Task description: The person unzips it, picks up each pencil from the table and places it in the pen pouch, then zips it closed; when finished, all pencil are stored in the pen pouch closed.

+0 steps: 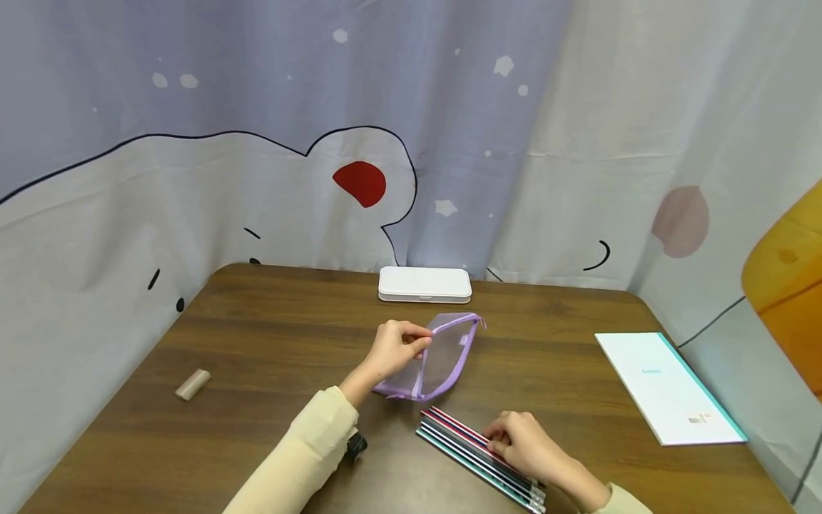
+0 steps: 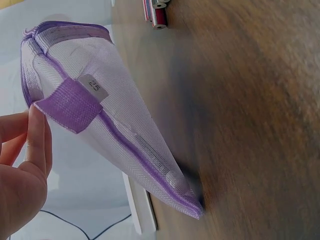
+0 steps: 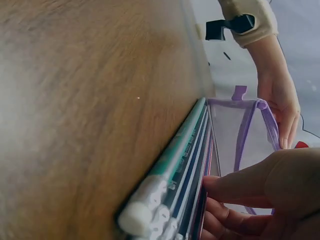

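My left hand (image 1: 393,348) pinches the rim of a purple-edged mesh zipper pouch (image 1: 447,360), whose mouth gapes toward me. Seen from the left wrist, the pouch (image 2: 120,107) tapers to a point close over the table, with a purple tab and a small "25" label near the fingers. A row of several pencils (image 1: 472,457) lies slantwise in front of the pouch, eraser ends toward me. At the right side of that row, my right hand (image 1: 523,444) has thumb and fingertips pinching a dark red pencil. In the right wrist view the teal pencil (image 3: 170,157) lies on the opposite side.
At the table's back edge stands a white flat case (image 1: 424,284). A white notebook (image 1: 668,389) with a teal spine lies at the right. Far left on the wooden table (image 1: 270,321) is a small beige block (image 1: 193,384). A patterned curtain (image 1: 449,143) hangs behind.
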`<action>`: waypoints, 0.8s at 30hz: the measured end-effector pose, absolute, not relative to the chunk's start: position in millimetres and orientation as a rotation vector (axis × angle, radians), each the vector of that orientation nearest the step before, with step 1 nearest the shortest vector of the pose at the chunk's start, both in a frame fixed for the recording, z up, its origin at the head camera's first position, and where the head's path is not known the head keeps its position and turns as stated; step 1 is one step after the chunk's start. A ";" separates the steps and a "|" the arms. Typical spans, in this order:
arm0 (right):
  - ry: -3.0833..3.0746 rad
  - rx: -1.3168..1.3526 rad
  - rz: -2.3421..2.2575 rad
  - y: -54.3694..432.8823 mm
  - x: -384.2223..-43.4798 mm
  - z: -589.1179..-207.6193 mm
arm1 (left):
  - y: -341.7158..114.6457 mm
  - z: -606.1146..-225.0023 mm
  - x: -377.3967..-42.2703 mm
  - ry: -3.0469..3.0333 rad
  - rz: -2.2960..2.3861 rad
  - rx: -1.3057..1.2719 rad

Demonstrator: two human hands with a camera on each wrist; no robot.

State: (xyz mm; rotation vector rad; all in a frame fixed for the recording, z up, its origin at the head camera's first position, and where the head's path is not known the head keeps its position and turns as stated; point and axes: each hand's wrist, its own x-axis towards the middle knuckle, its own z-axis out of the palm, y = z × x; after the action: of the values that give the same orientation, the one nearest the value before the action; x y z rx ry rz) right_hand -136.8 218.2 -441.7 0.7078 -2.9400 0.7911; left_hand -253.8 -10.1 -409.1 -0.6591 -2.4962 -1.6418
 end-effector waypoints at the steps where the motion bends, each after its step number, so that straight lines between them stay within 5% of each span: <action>1: -2.950 0.694 0.803 218.4 -137.4 -441.9 | -10.3 -409.1 -253.9 -2.495 -1.639 -0.661; 13: -2.994 0.724 0.924 221.8 -144.1 -433.8 | -10.9 -409.6 -255.1 -2.496 -1.640 -0.656; 24: -2.874 0.437 1.354 241.6 -154.2 -418.6 | -14.8 -407.8 -259.5 -2.482 -1.686 -0.554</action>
State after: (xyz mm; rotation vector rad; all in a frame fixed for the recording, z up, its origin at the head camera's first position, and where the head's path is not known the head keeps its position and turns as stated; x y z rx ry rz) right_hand -154.2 241.6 -418.6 0.4373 -2.8736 1.3545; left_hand -259.5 -14.8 -407.8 -0.5542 -2.4823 -1.6858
